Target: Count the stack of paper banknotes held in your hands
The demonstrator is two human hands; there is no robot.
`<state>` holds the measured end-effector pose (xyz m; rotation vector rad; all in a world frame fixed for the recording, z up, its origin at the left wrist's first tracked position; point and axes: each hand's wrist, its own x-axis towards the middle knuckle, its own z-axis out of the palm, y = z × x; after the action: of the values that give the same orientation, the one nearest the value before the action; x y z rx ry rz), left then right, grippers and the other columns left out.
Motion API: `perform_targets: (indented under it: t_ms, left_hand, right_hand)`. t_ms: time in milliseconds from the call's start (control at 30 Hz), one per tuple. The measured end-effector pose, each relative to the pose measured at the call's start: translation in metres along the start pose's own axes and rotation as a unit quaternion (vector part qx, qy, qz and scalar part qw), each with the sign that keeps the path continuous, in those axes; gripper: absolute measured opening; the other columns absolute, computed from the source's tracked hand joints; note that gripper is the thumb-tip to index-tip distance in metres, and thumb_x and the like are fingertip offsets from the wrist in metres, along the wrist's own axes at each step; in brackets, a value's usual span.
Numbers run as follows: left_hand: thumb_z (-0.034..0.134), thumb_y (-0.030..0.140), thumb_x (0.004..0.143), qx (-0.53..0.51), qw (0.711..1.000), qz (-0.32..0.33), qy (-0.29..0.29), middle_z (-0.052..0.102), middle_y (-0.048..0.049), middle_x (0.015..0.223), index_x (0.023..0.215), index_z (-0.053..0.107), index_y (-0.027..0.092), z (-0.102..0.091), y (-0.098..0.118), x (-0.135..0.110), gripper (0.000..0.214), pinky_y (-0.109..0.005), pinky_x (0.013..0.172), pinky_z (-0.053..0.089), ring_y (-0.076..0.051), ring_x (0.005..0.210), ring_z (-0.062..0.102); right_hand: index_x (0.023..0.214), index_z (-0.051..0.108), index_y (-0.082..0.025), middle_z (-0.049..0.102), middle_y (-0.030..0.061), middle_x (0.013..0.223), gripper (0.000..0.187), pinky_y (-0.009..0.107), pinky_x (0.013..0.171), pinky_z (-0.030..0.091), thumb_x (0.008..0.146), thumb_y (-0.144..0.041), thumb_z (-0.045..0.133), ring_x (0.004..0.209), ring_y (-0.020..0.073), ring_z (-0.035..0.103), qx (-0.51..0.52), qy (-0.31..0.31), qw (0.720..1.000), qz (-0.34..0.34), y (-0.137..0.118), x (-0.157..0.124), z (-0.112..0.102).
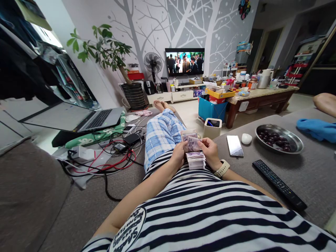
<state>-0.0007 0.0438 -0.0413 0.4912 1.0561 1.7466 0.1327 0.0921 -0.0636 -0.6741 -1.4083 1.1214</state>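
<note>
Above my lap, purple banknotes (193, 144) marked with a 5 are stretched between my two hands. My left hand (179, 154) is closed on their left edge, thumb on top. On the right side, my right hand (210, 151) pinches the notes between thumb and fingers; a pale watch (222, 168) is on that wrist. Just below, a stack of similar banknotes (196, 161) rests on the striped shirt over my belly. More notes (189, 133) show behind the ones I hold, partly hidden. Blue plaid trousers (164, 131) cover my outstretched legs.
Right on the sofa are a phone (235, 145), a white mouse (246, 139), a steel bowl (298, 143) of dark fruit and a remote control (278, 183). Left are an open laptop (101, 119) and tangled cables (126, 154). Ahead stand a white bin (212, 128) and a cluttered table (262, 92).
</note>
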Motion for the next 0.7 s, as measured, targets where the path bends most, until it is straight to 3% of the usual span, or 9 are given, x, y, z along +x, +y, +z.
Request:
perform_targets:
  t_ms: [133, 400, 700]
  left_hand:
    - [0.069, 0.018, 0.081, 0.001, 1.0, 0.011, 0.009, 0.077, -0.0075, 0.074, 0.081, 0.072, 0.012, -0.001, -0.001, 0.0, 0.007, -0.036, 0.084, 0.06, -0.022, 0.075, 0.075]
    - [0.074, 0.024, 0.079, -0.007, 1.0, 0.005, 0.011, 0.078, -0.0068, 0.078, 0.082, 0.071, 0.015, -0.001, -0.002, -0.001, 0.01, -0.038, 0.09, 0.06, -0.023, 0.082, 0.077]
    - [0.078, 0.028, 0.076, 0.0, 1.0, 0.012, -0.002, 0.078, -0.0063, 0.077, 0.078, 0.07, 0.016, -0.001, -0.002, -0.002, 0.014, -0.042, 0.092, 0.06, -0.027, 0.091, 0.077]
  right_hand:
    - [0.083, 0.069, -0.021, 0.071, 0.0043, 0.074, 0.039, 0.033, 0.063, 0.051, 0.079, -0.059, 0.075, 0.067, 0.0201, 0.062, -0.003, 0.0, 1.0, -0.007, 0.0, 0.0, 0.0]
    - [0.083, 0.067, -0.021, 0.069, 0.0036, 0.074, 0.037, 0.033, 0.063, 0.05, 0.082, -0.058, 0.071, 0.067, 0.0198, 0.06, -0.008, -0.001, 1.0, -0.014, -0.005, -0.003, 0.0]
    - [0.075, 0.062, -0.024, 0.053, -0.0017, 0.063, 0.04, 0.031, 0.059, 0.043, 0.088, -0.061, 0.062, 0.06, 0.017, 0.048, -0.03, -0.031, 0.999, -0.033, -0.011, -0.006, -0.003]
